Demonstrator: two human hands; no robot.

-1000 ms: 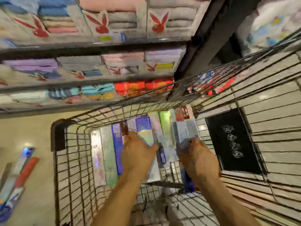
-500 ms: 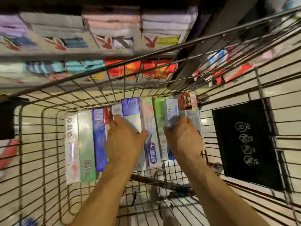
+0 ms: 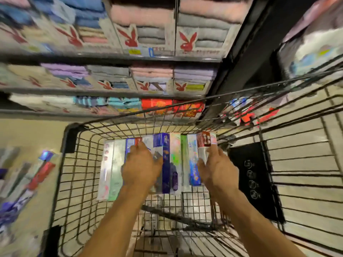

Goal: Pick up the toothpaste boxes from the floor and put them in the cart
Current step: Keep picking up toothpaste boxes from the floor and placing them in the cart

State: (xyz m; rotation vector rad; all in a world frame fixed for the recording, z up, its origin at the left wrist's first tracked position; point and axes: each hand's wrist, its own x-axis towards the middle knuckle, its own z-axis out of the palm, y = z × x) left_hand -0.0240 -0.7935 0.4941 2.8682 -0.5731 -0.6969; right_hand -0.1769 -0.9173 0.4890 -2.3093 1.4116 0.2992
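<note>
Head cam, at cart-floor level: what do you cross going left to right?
Toothpaste boxes on the floor → cart's left wall → white-pink box → pale green box → left hand → dark blue box → iridescent box → right hand → black panel.

Right hand no longer wrapped round box: fingers now straight, laid against side of red-ended box at 3 o'clock end of row. Light-blue box, which stuck out toward 6 under my wrist one second ago, now lies in line with row. Left hand eased off too: palm down on row, thumb spread toward 3, its load now down flat. View pulled back from cart since half second ago: floor boxes back in sight at 9, shelves filling 12.
</note>
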